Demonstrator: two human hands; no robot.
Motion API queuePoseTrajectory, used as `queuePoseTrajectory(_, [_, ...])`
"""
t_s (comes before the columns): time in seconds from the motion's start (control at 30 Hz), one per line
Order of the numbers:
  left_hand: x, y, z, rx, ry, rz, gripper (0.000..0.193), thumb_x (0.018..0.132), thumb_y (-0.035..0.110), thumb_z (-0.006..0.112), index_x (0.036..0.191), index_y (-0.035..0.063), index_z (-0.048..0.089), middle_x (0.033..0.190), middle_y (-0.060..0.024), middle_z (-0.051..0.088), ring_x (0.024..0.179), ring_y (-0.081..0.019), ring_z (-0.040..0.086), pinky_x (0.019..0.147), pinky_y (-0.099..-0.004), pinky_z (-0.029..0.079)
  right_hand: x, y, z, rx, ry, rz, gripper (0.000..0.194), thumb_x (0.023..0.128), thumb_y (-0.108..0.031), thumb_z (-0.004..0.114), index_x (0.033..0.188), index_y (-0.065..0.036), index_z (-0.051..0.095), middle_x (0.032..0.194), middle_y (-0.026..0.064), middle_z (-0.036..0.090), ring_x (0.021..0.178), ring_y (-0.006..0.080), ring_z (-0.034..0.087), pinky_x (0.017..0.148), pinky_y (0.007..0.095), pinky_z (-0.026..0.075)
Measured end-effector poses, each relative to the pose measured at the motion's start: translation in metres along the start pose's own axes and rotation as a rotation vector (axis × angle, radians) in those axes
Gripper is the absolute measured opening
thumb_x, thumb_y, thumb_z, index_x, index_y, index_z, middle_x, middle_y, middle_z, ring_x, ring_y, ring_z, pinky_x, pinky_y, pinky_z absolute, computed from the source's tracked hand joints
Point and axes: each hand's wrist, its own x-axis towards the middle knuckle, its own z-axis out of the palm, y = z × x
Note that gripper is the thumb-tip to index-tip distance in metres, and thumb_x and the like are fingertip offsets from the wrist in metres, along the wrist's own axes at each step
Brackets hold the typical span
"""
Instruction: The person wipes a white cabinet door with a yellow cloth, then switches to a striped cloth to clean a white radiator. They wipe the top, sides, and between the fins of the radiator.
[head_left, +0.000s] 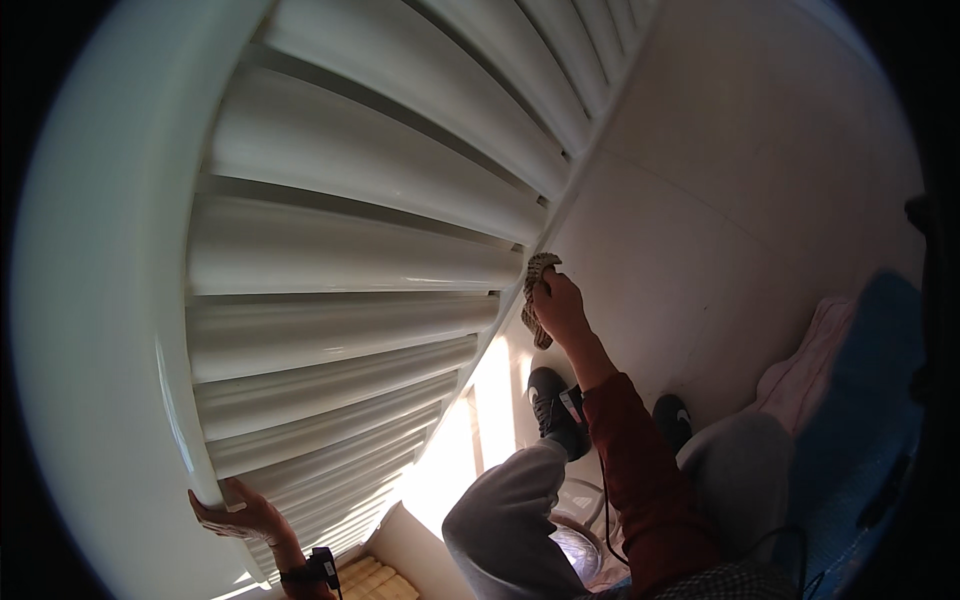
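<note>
A white slatted panel (360, 255), perhaps a radiator or a railing, fills the left and middle of the view. My right hand (559, 300) grips a brown textured cloth (534, 300) against or very near the panel's lower edge rail. At the lower left my left hand (244, 514) is curved around the panel's top rail (176, 420), its fingers and thumb on either side. A small dark device is strapped to the left wrist, and another sits near the right wrist.
My black shoes (551, 405) rest on the pale floor (675, 247). A bowl-like container (577, 551) lies between my legs. A pink cloth (802, 367) and a blue surface (855, 420) are at the right. Yellowish folded material (375, 581) lies at the bottom.
</note>
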Motion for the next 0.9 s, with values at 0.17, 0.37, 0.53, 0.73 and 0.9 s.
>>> queuePoseTrajectory(0.17, [0.002, 0.001, 0.002, 0.013, 0.048, 0.046, 0.063, 0.097, 0.046, 0.064, 0.145, 0.0074, 0.048, 0.134, -0.0137, 0.057, 0.121, -0.0356, 0.056, 0.1, -0.0518, 0.042, 0.004, -0.005, 0.041, 0.234, 0.131, 0.055, 0.021, 0.095, -0.016, 0.051, 0.089, 0.003, 0.056, 0.085, 0.0272, 0.063, 0.08, 0.0462, 0.062, 0.074, 0.054, 0.049])
queuePoseTrajectory(0.37, [0.0, -0.001, 0.001, 0.01, 0.033, 0.027, 0.061, 0.098, 0.043, 0.065, 0.145, 0.0074, 0.048, 0.135, -0.0142, 0.057, 0.121, -0.0362, 0.055, 0.101, -0.0522, 0.044, -0.038, 0.009, 0.044, 0.258, 0.213, 0.044, 0.017, 0.094, -0.013, 0.056, 0.087, 0.003, 0.055, 0.081, 0.025, 0.061, 0.077, 0.0436, 0.061, 0.072, 0.0526, 0.049])
queuePoseTrajectory(0.53, [-0.002, -0.011, 0.003, 0.03, 0.006, -0.006, 0.06, 0.097, 0.04, 0.066, 0.145, 0.0081, 0.047, 0.136, -0.0156, 0.055, 0.119, -0.0365, 0.058, 0.098, -0.053, 0.052, 0.045, -0.001, 0.003, 0.025, 0.471, -0.169, 0.015, 0.096, -0.01, 0.056, 0.102, 0.002, 0.061, 0.101, 0.0231, 0.06, 0.086, 0.0406, 0.061, 0.075, 0.0504, 0.051])
queuePoseTrajectory(0.73, [-0.008, -0.018, 0.005, 0.003, -0.016, -0.034, 0.057, 0.098, 0.027, 0.066, 0.147, 0.0078, 0.042, 0.139, -0.0187, 0.052, 0.12, -0.0383, 0.06, 0.1, -0.0521, 0.057, 0.076, -0.009, -0.003, -0.281, 0.366, -0.186, 0.021, 0.095, -0.012, 0.057, 0.109, 0.003, 0.061, 0.106, 0.0246, 0.06, 0.093, 0.0422, 0.064, 0.08, 0.0503, 0.055])
queuePoseTrajectory(0.9, [-0.008, -0.022, 0.012, -0.013, 0.056, -0.018, 0.055, 0.098, 0.033, 0.067, 0.142, 0.0045, 0.052, 0.134, -0.0192, 0.058, 0.12, -0.0398, 0.058, 0.1, -0.0541, 0.049, 0.038, -0.014, 0.004, -0.089, 0.305, -0.09, 0.025, 0.093, -0.011, 0.056, 0.114, 0.003, 0.057, 0.104, 0.0276, 0.059, 0.091, 0.045, 0.063, 0.082, 0.0533, 0.054])
